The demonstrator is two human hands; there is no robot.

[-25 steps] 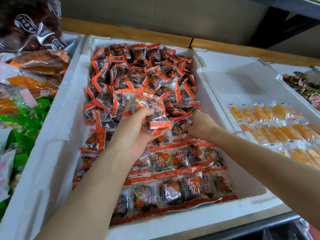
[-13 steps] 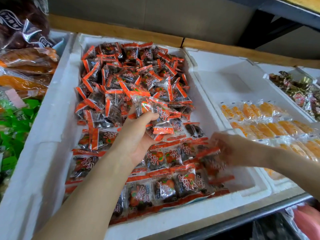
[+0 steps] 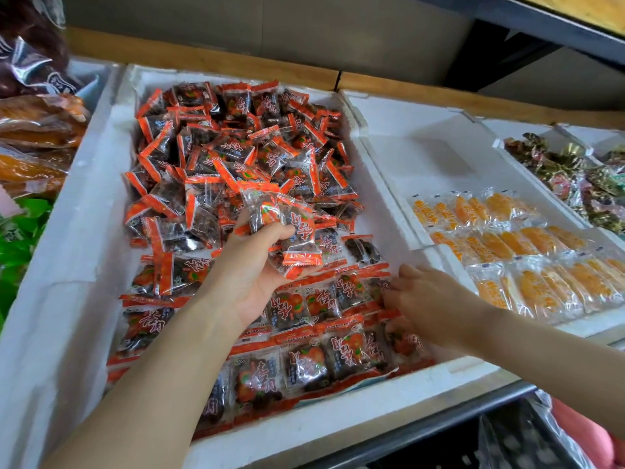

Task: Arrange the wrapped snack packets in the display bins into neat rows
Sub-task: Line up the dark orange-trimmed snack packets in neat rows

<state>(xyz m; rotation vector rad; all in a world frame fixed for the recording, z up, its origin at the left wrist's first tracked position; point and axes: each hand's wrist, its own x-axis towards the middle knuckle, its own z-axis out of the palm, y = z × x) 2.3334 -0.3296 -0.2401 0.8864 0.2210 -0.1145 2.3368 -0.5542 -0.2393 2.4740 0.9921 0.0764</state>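
A white foam bin (image 3: 84, 211) holds many orange-edged clear snack packets (image 3: 236, 154) with dark fruit inside, piled loosely at the back. Near the front they lie in flat rows (image 3: 318, 353). My left hand (image 3: 250, 275) is raised over the middle of the bin and grips a bunch of these packets (image 3: 287, 225). My right hand (image 3: 429, 299) lies low at the right end of the rows, palm down, its fingers touching a packet (image 3: 375, 286) in the second row.
To the right is a second foam bin (image 3: 422, 137) with yellow-orange packets (image 3: 527, 252) in rows. Further right, a bin holds dark mixed wrappers (image 3: 575, 177). Bags of orange and green snacks (image 3: 30, 157) lie at the left. A metal shelf edge (image 3: 422, 431) runs along the front.
My right hand went from the middle of the pile to the bin's right side, then down onto the right end of the rows. My left hand has kept holding its bunch.
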